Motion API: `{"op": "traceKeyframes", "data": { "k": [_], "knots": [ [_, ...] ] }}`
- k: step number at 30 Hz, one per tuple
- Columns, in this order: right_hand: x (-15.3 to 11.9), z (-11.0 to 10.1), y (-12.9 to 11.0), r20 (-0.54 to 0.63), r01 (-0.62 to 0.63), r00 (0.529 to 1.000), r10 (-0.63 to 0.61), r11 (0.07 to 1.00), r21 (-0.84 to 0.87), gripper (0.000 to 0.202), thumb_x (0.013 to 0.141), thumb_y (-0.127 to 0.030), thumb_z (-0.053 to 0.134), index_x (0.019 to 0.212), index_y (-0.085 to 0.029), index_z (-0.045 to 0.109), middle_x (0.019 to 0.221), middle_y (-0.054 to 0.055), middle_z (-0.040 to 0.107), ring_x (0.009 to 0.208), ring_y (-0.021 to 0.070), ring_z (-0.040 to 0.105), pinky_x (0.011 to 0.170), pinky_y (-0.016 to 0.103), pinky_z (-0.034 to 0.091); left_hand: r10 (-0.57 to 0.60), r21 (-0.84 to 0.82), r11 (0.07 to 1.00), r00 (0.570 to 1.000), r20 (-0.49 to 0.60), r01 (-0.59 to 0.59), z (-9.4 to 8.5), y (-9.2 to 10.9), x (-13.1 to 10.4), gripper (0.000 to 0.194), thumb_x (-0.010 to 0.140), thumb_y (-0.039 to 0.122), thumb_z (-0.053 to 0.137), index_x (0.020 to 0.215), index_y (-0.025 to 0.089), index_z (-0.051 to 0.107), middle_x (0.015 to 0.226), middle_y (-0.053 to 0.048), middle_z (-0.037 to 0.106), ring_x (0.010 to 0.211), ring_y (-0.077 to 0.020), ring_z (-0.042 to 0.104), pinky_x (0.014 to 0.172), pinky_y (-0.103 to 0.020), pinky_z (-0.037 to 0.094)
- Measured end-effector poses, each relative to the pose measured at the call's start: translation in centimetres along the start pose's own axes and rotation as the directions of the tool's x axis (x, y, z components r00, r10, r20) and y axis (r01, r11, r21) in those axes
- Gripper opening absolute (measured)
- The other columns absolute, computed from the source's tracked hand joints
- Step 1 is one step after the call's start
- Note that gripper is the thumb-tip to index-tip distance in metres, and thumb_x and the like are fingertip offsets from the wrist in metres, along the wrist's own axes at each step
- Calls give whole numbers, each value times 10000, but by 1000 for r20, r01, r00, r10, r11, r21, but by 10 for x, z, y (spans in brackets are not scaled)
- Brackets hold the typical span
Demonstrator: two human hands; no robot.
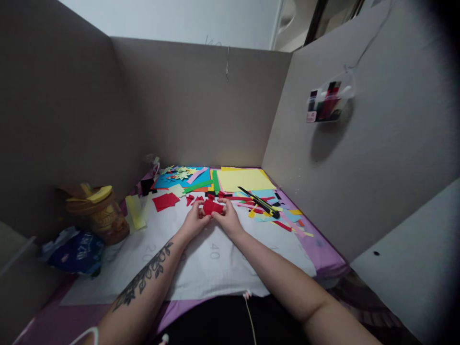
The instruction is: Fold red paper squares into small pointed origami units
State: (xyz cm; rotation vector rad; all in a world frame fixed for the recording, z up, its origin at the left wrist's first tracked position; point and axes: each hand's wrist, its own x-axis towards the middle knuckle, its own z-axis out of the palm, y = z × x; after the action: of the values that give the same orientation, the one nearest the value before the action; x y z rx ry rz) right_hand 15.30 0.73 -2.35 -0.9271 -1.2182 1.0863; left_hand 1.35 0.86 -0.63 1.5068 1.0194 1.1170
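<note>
Between my two hands is a small piece of red paper (212, 207), raised just over the white sheet (201, 268). My left hand (197, 216) pinches its left side, and my right hand (228, 216) grips its right side with the thumb at the lower edge. Just beyond my fingers lie small red paper scraps (189, 199). To the left of my left hand are larger red paper pieces (166, 201). A black and yellow utility knife (264, 205) rests to the right of my right hand, among cut strips.
Pale yellow sheets (246, 180) and a blue sheet (163, 181) with several paper stars (184, 172) lie at the back. At left stand a brown tub (104, 220) and a blue packet (74, 251). Grey panels (201, 105) enclose the table; a clear container (328, 103) hangs at right.
</note>
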Motion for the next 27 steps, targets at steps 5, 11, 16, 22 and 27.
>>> {"op": "traceKeyframes", "data": {
  "k": [5, 11, 16, 22, 27],
  "knots": [
    [2, -3, 1, -22, -14, 1000, 14, 1000, 11, 603, 657, -189, 632, 1204, -243, 384, 787, -16, 656, 697, 172, 664, 636, 279, 518, 39, 104, 994, 999, 27, -42, -2, 1, 0, 483, 691, 255, 638, 1106, 178, 403, 636, 63, 543, 496, -92, 530, 487, -193, 394],
    [1, -3, -6, 6, -29, 1000, 29, 999, 36, 628, 621, -168, 643, 1201, -247, 415, 744, -35, 620, 608, 140, 613, 583, 252, 494, 47, 196, 979, 998, 48, -56, -4, 3, -1, 401, 691, 217, 606, 1065, 171, 469, 661, 46, 563, 547, -104, 543, 517, -206, 413],
    [-1, -2, -11, 4, -59, 998, 59, 996, 70, 528, 612, -174, 622, 1105, -230, 444, 712, -47, 610, 550, 119, 575, 527, 225, 462, 60, 190, 979, 997, 40, -67, -5, 0, 0, 331, 722, 235, 581, 1032, 166, 484, 669, 35, 584, 544, -104, 544, 533, -216, 414],
    [-2, -4, -6, 27, -93, 995, 93, 996, -3, 508, 614, -184, 616, 1089, -224, 438, 652, -66, 573, 513, 115, 533, 491, 219, 445, 119, 169, 980, 988, -100, -101, -5, 1, 2, 241, 723, 232, 585, 937, 169, 493, 654, 31, 580, 576, -106, 544, 567, -219, 405],
    [-2, -3, -6, -43, 13, 999, -15, 998, -55, 433, 644, -218, 625, 1044, -218, 459, 767, -22, 588, 689, 146, 580, 626, 255, 478, 170, 158, 976, 977, -128, -149, -5, 3, 3, 183, 723, 237, 579, 862, 185, 471, 682, 28, 560, 625, -111, 549, 599, -225, 411]
  ]
}}
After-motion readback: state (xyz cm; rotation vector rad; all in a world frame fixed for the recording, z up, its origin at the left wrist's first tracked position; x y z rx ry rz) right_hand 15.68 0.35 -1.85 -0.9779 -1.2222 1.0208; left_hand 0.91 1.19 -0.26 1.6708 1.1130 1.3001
